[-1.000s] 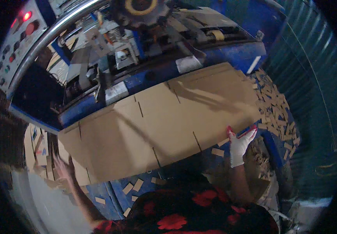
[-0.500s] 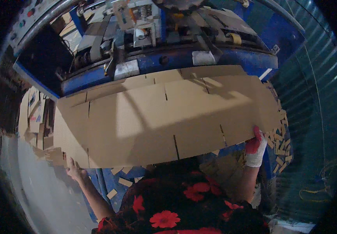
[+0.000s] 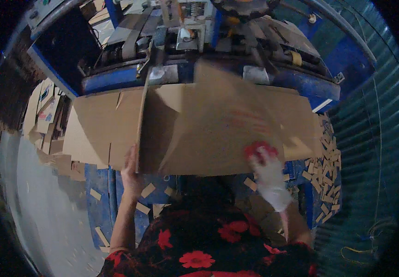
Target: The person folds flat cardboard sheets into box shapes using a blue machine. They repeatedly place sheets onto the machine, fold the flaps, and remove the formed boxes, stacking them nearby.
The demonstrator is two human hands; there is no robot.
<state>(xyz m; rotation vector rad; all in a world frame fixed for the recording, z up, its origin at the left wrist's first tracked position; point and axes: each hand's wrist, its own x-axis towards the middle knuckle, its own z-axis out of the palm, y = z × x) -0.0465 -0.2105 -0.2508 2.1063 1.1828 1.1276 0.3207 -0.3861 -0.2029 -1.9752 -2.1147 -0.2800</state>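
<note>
In front of me is a cardboard sheet bent over on itself, with faint red print on the raised panel. My left hand is bare and closed at the panel's left fold, near its lower corner. My right hand, in a white glove with red fingers, lies against the lower right part of the panel. Motion smears its fingers, so their grip is unclear. Under the panel, flat slotted cardboard reaches out to the left, and more cardboard shows at the right.
A blue machine with belts and rollers stands beyond the cardboard. Stacked cardboard pieces are at the left. Small cardboard offcuts pile up at the right, and others lie scattered on a blue surface. A corrugated green wall bounds the right side.
The wide flat sheet has been folded up, showing a printed panel. My left hand has moved right and upward; my right hand has moved left onto the panel. The view has shifted slightly.
</note>
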